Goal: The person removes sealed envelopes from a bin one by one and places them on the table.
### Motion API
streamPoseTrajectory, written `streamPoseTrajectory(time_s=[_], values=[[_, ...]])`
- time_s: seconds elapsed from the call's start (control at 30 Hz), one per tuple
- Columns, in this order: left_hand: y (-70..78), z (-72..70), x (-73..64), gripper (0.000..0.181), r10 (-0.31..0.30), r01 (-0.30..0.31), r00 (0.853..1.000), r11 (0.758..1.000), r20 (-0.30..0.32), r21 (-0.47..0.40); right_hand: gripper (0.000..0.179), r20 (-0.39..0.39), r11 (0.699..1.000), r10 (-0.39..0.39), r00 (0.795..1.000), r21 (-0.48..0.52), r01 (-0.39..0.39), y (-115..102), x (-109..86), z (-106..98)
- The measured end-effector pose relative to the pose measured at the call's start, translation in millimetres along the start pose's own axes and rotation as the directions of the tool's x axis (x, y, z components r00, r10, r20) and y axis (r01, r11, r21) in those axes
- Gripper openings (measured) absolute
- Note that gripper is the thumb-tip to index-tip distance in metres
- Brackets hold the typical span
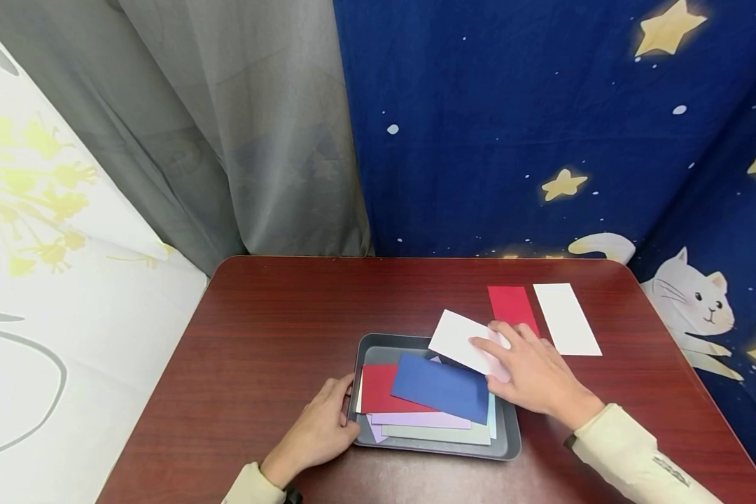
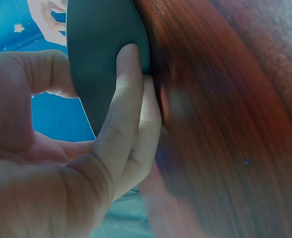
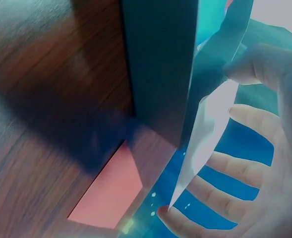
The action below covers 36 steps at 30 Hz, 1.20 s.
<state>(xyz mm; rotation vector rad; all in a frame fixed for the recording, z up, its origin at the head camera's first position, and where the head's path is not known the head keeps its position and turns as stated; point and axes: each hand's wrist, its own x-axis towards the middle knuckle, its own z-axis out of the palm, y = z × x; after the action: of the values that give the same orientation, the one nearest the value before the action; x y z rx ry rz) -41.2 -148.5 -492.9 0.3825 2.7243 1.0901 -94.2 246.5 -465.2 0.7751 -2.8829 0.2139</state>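
A dark grey tray (image 1: pixel 441 453) on the table holds a loose pile of coloured paper cards. My left hand (image 1: pixel 320 428) grips the tray's left rim. In the left wrist view its fingers (image 2: pixel 128 84) lie along the tray's outer wall. My right hand (image 1: pixel 535 369) holds a white card (image 1: pixel 463 341) over the tray's back right corner, tilted, with the thumb near one edge and the fingers spread along it. Below it, a blue card (image 1: pixel 444 388) tops the pile, overlapping a red card (image 1: pixel 378 388). Lilac (image 1: pixel 422 420) and pale grey-green cards (image 1: pixel 437 434) show underneath.
Behind my right hand, another red card (image 1: pixel 510 304) and another white card (image 1: pixel 567 318) lie side by side on the brown table (image 1: pixel 277 315). Grey (image 1: pixel 277 140) and starry blue curtains (image 1: pixel 479 140) hang beyond the table's far edge.
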Motion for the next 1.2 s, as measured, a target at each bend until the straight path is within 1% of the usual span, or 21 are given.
streamPoseTrajectory(time_s=[0.27,0.4,0.73,0.93,1.1,1.2], values=[[-0.2,0.2,0.1,0.080,-0.007,0.007,1.000,1.000,0.006,-0.009,0.068,-0.025,0.999,0.038,0.999,0.022,-0.037,14.2,-4.6,-2.7],[-0.3,0.2,0.1,0.080,-0.013,0.013,1.000,1.000,0.012,-0.013,0.067,-0.027,0.997,0.074,0.997,0.040,-0.073,23.0,-6.6,-3.0],[-0.4,-0.3,0.4,0.082,-0.014,0.015,1.000,1.000,0.014,-0.016,0.067,0.004,0.980,0.187,0.982,0.072,-0.187,42.4,-11.8,-3.8],[0.0,-0.2,0.2,0.082,-0.012,0.012,1.000,1.000,0.009,-0.012,0.067,0.018,0.973,0.221,0.975,0.065,-0.221,55.6,-16.0,-1.1],[0.1,-0.4,0.0,0.082,-0.012,0.012,1.000,1.000,0.012,-0.009,0.067,0.025,0.968,0.243,0.970,0.058,-0.244,70.7,-20.2,2.0],[0.2,-0.5,-0.2,0.082,-0.012,0.012,1.000,1.000,0.009,-0.008,0.068,0.042,0.962,0.267,0.963,0.053,-0.269,79.9,-22.4,3.2]])
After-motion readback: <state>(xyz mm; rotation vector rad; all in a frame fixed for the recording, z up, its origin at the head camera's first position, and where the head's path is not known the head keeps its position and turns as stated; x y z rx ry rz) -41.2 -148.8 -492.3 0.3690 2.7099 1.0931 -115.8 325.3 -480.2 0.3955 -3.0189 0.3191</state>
